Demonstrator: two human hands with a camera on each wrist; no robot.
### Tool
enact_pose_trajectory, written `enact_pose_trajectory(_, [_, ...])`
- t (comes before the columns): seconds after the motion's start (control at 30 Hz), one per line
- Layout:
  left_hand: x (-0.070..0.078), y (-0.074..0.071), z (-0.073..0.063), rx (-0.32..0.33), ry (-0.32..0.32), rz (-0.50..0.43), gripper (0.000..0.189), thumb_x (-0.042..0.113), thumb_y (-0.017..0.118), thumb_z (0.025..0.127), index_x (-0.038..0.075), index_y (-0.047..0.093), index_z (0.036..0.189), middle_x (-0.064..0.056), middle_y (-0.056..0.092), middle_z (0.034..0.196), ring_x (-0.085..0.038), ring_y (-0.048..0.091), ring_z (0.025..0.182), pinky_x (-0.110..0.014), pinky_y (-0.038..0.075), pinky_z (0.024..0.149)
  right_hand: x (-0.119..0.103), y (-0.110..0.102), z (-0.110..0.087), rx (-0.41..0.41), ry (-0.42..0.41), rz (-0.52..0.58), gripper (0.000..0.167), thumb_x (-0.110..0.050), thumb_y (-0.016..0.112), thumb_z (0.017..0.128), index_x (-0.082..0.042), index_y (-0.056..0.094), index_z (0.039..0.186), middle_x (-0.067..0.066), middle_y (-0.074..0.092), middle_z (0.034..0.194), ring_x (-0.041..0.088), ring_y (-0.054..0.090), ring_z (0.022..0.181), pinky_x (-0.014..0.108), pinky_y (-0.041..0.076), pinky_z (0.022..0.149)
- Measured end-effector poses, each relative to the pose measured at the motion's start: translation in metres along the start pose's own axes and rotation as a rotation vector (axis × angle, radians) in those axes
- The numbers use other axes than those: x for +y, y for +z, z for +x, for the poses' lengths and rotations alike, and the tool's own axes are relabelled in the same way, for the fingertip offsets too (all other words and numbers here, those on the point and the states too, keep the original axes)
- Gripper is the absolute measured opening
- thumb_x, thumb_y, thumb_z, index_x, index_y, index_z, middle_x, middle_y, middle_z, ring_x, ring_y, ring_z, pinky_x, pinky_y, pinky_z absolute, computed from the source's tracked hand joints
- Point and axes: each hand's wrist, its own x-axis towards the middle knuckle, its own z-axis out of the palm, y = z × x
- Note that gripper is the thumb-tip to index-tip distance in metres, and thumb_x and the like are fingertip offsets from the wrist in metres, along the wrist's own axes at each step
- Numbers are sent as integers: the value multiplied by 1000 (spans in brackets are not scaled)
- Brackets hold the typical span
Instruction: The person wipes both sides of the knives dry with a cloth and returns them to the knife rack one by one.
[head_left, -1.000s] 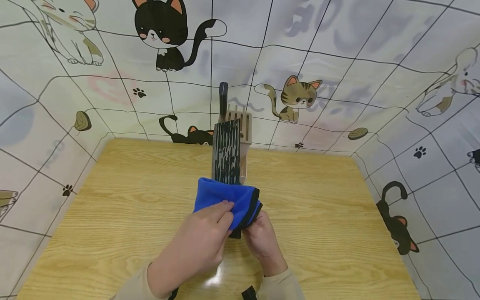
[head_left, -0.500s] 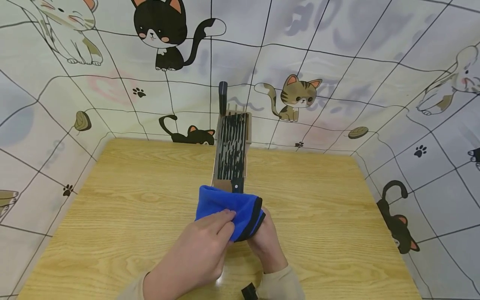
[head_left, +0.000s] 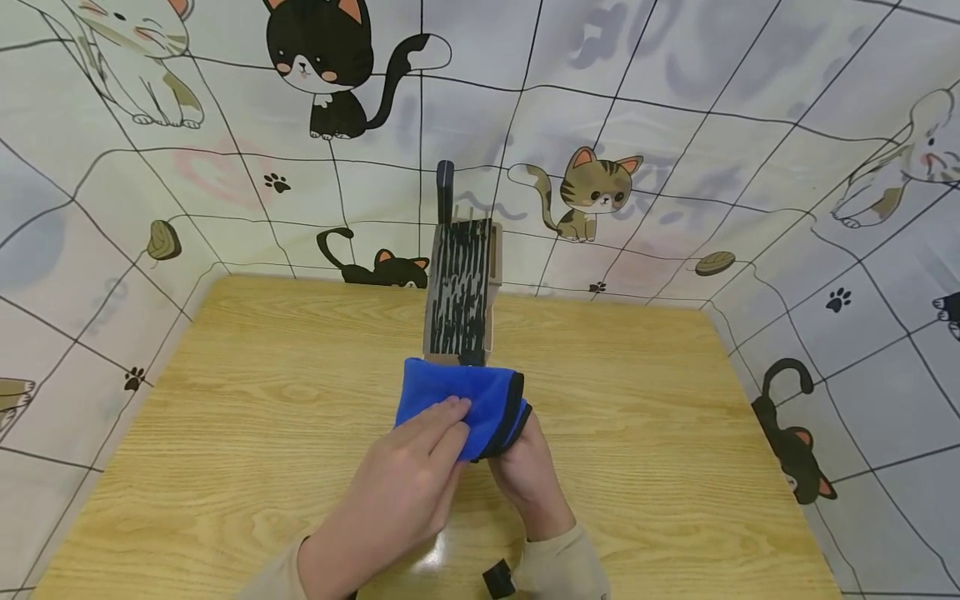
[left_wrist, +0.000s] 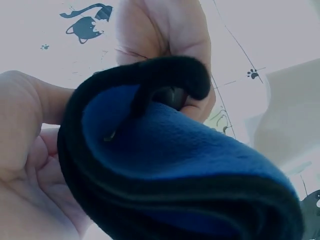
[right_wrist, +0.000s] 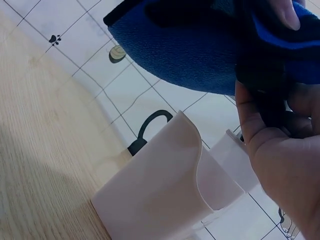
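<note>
A kitchen knife with a broad blade [head_left: 459,287] streaked black and grey points away from me, in front of the knife holder. My right hand [head_left: 528,475] grips its dark handle, mostly hidden under the cloth; the right wrist view shows those fingers [right_wrist: 262,132] curled round it. Over the blade's near end lies a folded blue cloth [head_left: 450,387] with black edging. My left hand [head_left: 405,475] pinches this cloth, its fingers on top. From the left wrist view, the cloth [left_wrist: 200,145] curves in a loop between both hands.
At the back of the wooden table [head_left: 637,400] stands a pale pinkish knife holder [right_wrist: 155,185], with slots on top. A second knife's black handle [head_left: 445,192] sticks up from it. A cat-print wall covering [head_left: 675,150] rises close behind and at both sides.
Half a second ago the cloth and hands shifted toward me, baring the blade's near end and a rivet. Now they are farther forward again, and the blade has swung slightly left.
</note>
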Motion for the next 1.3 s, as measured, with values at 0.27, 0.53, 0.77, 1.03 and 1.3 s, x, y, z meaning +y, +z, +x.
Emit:
enact_pose_trajectory(0.27, [-10,5,6,41,-22,-11,29,4,80,83,-6,68,107,-21,70,125,-33,69,118,-41,56,101,2,-1,4,-30,-11,-24,52,13,47,97,-27,74,116,-9,70,112,5,62,105,23,54,94])
enact_pose_trajectory(0.53, [-17,8,10,51,-51,2,31,5,82,83,-6,69,110,-22,70,125,-33,70,117,-42,57,100,5,-2,2,-43,7,-45,43,6,48,103,-23,75,120,-7,71,120,8,62,115,26,52,103])
enact_pose_trajectory(0.77, [-20,11,12,83,-99,7,27,5,79,85,-6,69,107,-22,71,124,-34,71,114,-42,60,95,6,-2,0,-63,2,-67,39,3,49,104,-17,71,129,-1,69,131,13,61,123,29,52,105])
enact_pose_trajectory(1.03, [-21,14,16,117,-194,11,24,6,78,88,-6,70,107,-23,72,119,-36,73,107,-44,62,89,8,-2,-2,-108,7,-80,38,2,48,106,14,53,141,2,68,134,15,63,124,29,56,100])
enact_pose_trajectory(1.3, [-29,17,20,149,-223,10,24,3,78,88,-8,68,106,-23,72,114,-37,74,99,-43,64,82,13,-3,-3,-114,10,-87,44,3,48,105,21,40,145,5,60,146,15,57,135,30,52,107])
